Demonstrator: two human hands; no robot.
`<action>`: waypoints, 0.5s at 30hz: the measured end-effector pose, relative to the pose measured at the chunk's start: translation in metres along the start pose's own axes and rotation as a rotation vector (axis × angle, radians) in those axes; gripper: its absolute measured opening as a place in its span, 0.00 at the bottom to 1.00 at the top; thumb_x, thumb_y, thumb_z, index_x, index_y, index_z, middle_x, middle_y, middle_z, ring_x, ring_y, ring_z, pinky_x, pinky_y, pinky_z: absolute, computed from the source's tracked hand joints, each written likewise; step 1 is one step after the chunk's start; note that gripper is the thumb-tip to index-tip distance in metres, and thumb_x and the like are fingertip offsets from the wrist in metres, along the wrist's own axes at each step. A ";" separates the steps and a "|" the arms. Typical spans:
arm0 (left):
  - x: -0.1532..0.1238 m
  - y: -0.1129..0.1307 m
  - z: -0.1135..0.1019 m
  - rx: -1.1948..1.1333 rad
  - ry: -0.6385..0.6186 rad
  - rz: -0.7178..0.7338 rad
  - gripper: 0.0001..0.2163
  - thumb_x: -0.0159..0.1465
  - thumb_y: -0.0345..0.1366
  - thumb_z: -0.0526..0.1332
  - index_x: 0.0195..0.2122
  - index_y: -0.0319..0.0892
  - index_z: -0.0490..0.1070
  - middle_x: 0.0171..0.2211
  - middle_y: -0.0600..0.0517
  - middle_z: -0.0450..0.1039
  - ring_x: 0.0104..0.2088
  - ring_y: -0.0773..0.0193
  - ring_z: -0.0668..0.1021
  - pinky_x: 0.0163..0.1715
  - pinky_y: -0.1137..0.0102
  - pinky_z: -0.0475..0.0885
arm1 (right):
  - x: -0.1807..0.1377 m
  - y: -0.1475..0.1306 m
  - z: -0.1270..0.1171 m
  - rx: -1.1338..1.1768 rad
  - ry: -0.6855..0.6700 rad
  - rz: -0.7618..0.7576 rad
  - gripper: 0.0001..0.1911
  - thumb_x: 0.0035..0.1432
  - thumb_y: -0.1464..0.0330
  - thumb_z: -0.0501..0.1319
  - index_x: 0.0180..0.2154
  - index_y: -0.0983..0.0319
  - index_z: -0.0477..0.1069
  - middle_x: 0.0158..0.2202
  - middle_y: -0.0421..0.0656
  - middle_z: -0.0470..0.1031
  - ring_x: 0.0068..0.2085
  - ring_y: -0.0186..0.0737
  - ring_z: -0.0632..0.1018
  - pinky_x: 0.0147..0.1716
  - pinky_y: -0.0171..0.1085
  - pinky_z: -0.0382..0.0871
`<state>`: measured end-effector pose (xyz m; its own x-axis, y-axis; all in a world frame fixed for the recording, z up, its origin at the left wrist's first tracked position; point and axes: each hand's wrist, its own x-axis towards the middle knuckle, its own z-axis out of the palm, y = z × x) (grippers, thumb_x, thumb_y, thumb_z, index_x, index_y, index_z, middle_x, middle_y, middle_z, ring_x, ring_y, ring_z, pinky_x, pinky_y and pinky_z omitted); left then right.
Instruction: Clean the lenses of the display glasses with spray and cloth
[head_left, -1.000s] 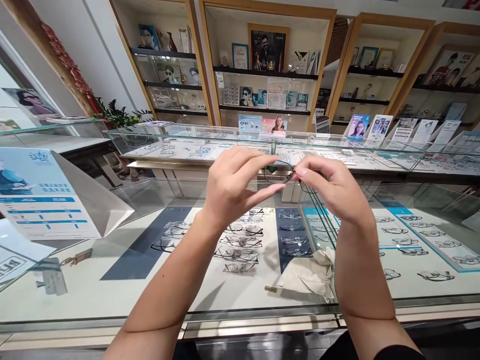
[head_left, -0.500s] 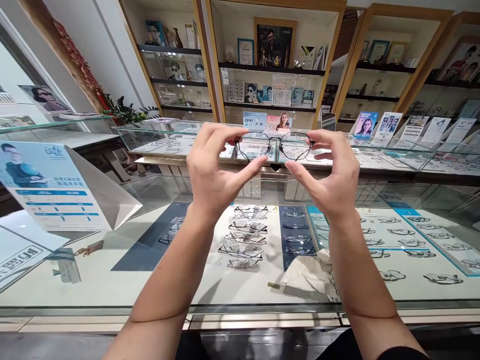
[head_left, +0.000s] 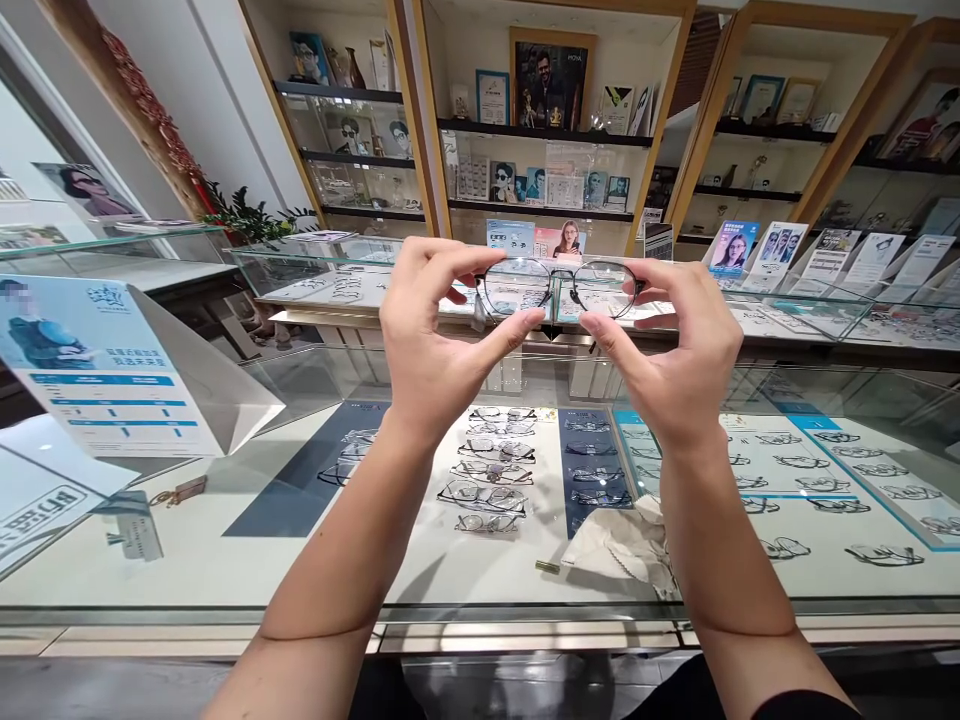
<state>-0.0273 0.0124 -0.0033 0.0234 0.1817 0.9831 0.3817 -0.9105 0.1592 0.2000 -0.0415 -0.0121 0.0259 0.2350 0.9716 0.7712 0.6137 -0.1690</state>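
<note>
A pair of round, thin dark-framed eyeglasses [head_left: 561, 274] is held up level above the glass display case, its lenses see-through. My left hand [head_left: 439, 325] pinches the left end of the frame, index finger along the top and thumb below the lens. At the other end my right hand [head_left: 675, 340] grips the frame the same way, its thumb under the right lens. Both hands are closed on the eyeglasses. The temples are mostly hidden behind the frame and fingers.
Below, the glass case [head_left: 420, 632] holds rows of spectacles [head_left: 491, 470]. A cream cloth pouch [head_left: 619, 545] and a small green cylinder [head_left: 547, 567] lie near its front. A folded sign [head_left: 112, 370] stands left. Another glass counter [head_left: 315, 262] and shelves [head_left: 544, 135] are behind.
The eyeglasses have shifted slightly right and up, still held in both hands. My right hand has moved a little to the right; the left has shifted slightly right too.
</note>
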 end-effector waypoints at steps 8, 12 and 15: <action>-0.003 0.000 0.003 -0.068 0.037 -0.051 0.29 0.60 0.63 0.76 0.57 0.54 0.79 0.50 0.48 0.76 0.47 0.56 0.82 0.42 0.60 0.80 | 0.001 -0.001 0.000 -0.052 0.062 -0.005 0.23 0.69 0.51 0.69 0.58 0.54 0.75 0.49 0.47 0.81 0.47 0.49 0.83 0.38 0.48 0.86; -0.005 0.000 0.005 -0.067 0.039 -0.066 0.28 0.61 0.62 0.75 0.56 0.53 0.79 0.50 0.48 0.77 0.47 0.57 0.82 0.43 0.60 0.80 | 0.001 -0.003 0.000 -0.058 0.089 -0.017 0.24 0.69 0.49 0.68 0.57 0.56 0.76 0.47 0.46 0.80 0.45 0.48 0.83 0.36 0.48 0.87; -0.006 -0.001 0.008 -0.049 0.057 -0.070 0.28 0.61 0.63 0.75 0.55 0.52 0.78 0.50 0.49 0.77 0.48 0.57 0.82 0.44 0.61 0.80 | 0.001 -0.006 0.000 -0.043 0.073 0.032 0.22 0.69 0.50 0.68 0.58 0.54 0.75 0.50 0.47 0.79 0.51 0.52 0.82 0.41 0.50 0.88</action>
<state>-0.0203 0.0151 -0.0099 -0.0548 0.2254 0.9727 0.3347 -0.9137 0.2306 0.1952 -0.0451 -0.0097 0.0964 0.1972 0.9756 0.7958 0.5735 -0.1945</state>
